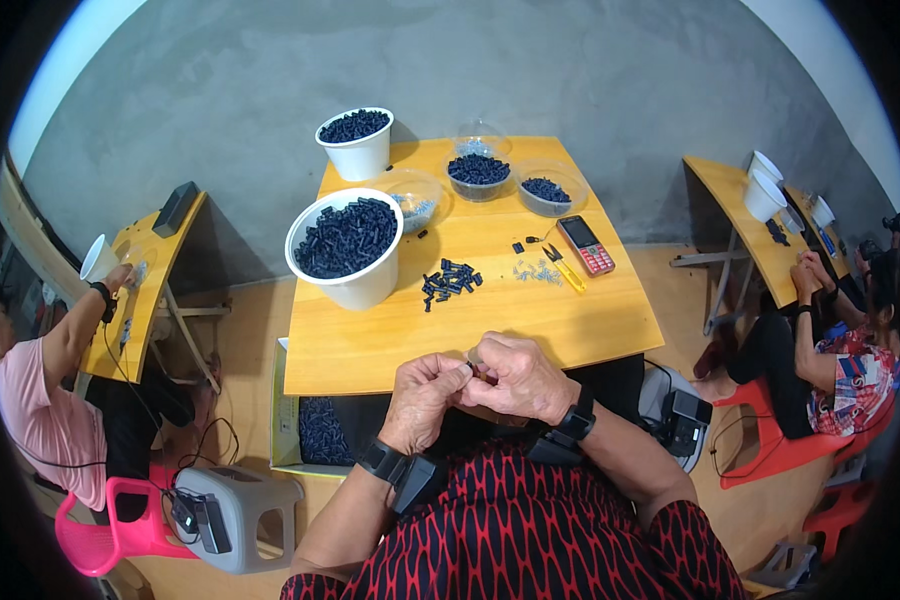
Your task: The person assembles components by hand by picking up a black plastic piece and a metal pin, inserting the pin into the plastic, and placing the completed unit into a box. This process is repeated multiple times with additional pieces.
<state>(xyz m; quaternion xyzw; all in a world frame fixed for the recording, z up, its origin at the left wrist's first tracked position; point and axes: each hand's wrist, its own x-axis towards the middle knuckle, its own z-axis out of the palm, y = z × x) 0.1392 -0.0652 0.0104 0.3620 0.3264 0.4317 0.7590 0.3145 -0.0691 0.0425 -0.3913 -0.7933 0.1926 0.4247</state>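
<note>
Pinching a small black plastic part at lower centre, left hand and right hand fingertips meet, apparently mid-assembly; likely calls for aligned pressure.

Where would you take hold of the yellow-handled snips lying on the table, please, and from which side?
Probably by the yellow handles, coming from above on the near right. The snips lie flat and slanted, dark blades toward the far left and handles toward the person. The handle end lies apart from the red phone and the small pale parts, so fingers would have room there.
</note>
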